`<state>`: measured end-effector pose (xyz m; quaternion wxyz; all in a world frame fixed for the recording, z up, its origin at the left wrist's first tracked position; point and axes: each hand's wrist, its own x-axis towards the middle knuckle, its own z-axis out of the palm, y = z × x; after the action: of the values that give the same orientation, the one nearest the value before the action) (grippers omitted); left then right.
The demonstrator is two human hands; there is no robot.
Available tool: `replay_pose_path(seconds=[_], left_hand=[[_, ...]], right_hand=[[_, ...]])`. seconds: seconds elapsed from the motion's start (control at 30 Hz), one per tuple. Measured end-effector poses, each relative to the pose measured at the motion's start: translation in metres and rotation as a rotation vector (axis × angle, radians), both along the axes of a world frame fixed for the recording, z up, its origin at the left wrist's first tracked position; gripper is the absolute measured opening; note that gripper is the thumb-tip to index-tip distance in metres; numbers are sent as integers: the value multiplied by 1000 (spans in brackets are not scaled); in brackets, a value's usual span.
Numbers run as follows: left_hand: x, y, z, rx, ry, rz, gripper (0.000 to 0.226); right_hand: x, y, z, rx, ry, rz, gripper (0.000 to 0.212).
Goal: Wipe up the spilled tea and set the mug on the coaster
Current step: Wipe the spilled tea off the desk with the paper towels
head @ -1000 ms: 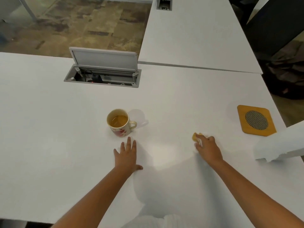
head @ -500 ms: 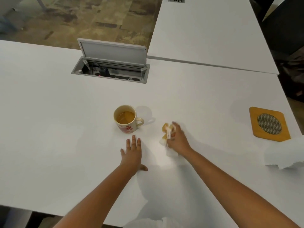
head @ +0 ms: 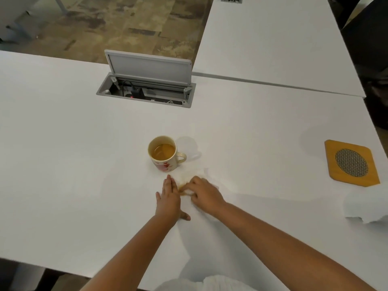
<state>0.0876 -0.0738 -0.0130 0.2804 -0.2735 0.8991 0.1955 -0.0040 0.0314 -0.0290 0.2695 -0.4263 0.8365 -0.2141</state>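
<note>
Head view, looking down at a white surface. A cream mug with a red pattern stands upright near the middle, its handle pointing right, and it holds brown tea. Just in front of the mug, slightly to its right, lies a white paper towel stained brown with tea.

The right hand presses down on the towel, its fingers curled and bunching the stained paper against the surface. The left hand lies flat on the surface just beside the right hand, fingers straight and together, thumb spread out, grasping nothing. Its fingertips point toward the mug but stay apart from it.

An orange coaster with a dark mesh circle in its centre sits far to the right, near the edge of the surface, well apart from the mug. In front of the coaster, at the right edge, lies more loose white paper.

Behind the mug, a grey cable box is set into the surface, its lid raised, with dark cables inside.
</note>
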Motion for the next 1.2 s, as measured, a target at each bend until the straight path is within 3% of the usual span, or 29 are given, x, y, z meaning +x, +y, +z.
replay_pose_path(seconds=[0.1,0.17,0.37,0.43,0.63,0.8,0.9,0.97,1.03,1.2], left_hand=[[0,0,2,15,2,10,132],[-1,0,3,18,4,21,132],[0,0,4,29,46,48,134],[-2,2,5,53,77,88,139],[-4,3,5,41,78,83,144],[-4,-1,2,-7,67,-21,143],[0,-5,1,21,99,-51,136],[8,-9,2,54,207,-29,125],[17,-16,2,109,373,97,111],[32,-37,5,168,657,490,93]], right_hand=[[-5,34,2,40,-63,63,40],[-23,56,5,88,-66,-20,39],[-78,138,17,131,-6,-674,25],[-65,154,18,204,6,-774,27],[10,113,19,247,-31,-824,40],[52,45,24,168,-117,-633,41],[53,11,30,29,-405,-597,38],[41,2,39,-126,-771,-724,36],[21,7,45,-316,-1005,-858,35],[-23,56,52,-632,-1234,-1022,31]])
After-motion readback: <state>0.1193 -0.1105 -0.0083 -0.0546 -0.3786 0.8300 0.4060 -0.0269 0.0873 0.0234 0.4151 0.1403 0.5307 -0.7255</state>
